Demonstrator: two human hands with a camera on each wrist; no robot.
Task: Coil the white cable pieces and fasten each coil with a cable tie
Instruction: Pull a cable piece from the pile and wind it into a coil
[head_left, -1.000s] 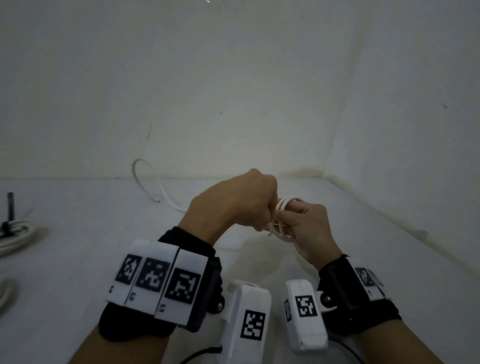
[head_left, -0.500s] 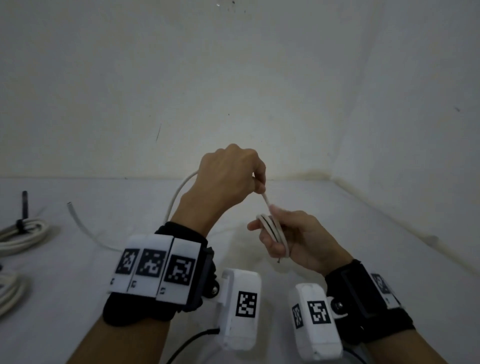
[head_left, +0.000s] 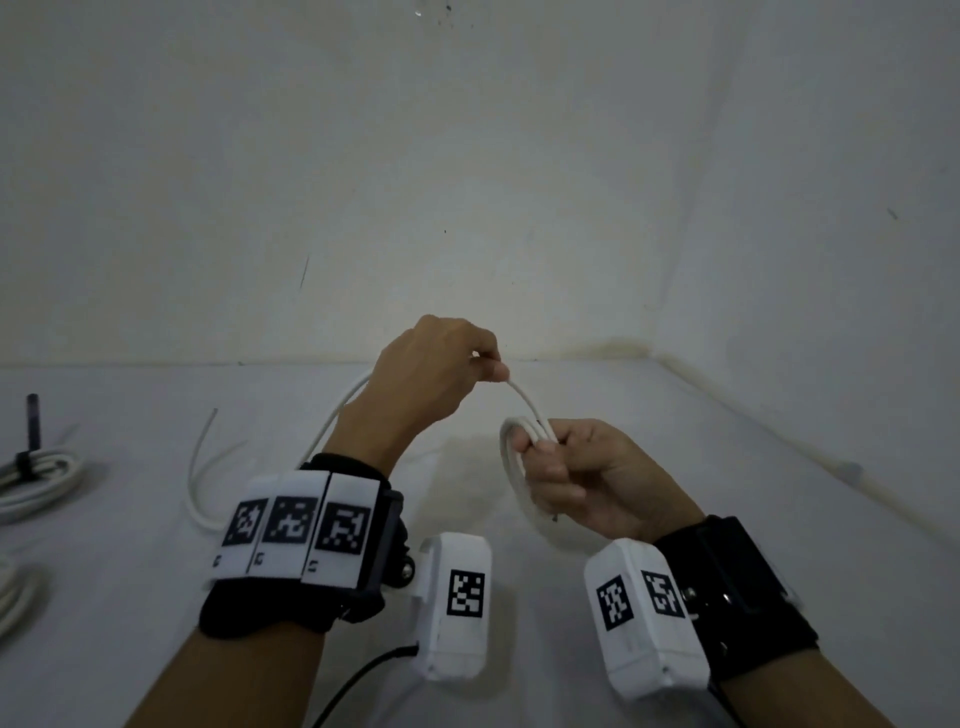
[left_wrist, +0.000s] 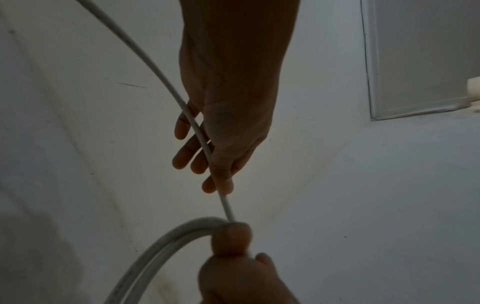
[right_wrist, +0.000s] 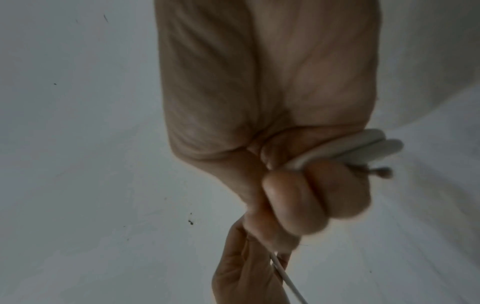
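Note:
My right hand (head_left: 561, 467) grips a small coil of white cable (head_left: 511, 467) above the table, fingers curled round its loops (right_wrist: 363, 150). A bare wire end (right_wrist: 381, 171) sticks out beside the fingers. My left hand (head_left: 483, 366) is raised to the left of the coil and pinches the free run of the white cable (head_left: 527, 400) between thumb and fingers (left_wrist: 218, 185). From that hand the cable trails down behind the left wrist to a loose tail (head_left: 200, 467) on the table. In the left wrist view the coil (left_wrist: 166, 238) curves below the right thumb.
A finished white coil (head_left: 36, 478) with a black cable tie (head_left: 31, 436) lies at the left edge of the white table (head_left: 727, 519). Another white coil (head_left: 13, 597) lies below it. Walls close in behind and to the right.
The left hand has pulled up and away from the right hand, drawing a length of cable out. The right hand has turned the coil and closed its fingers round it.

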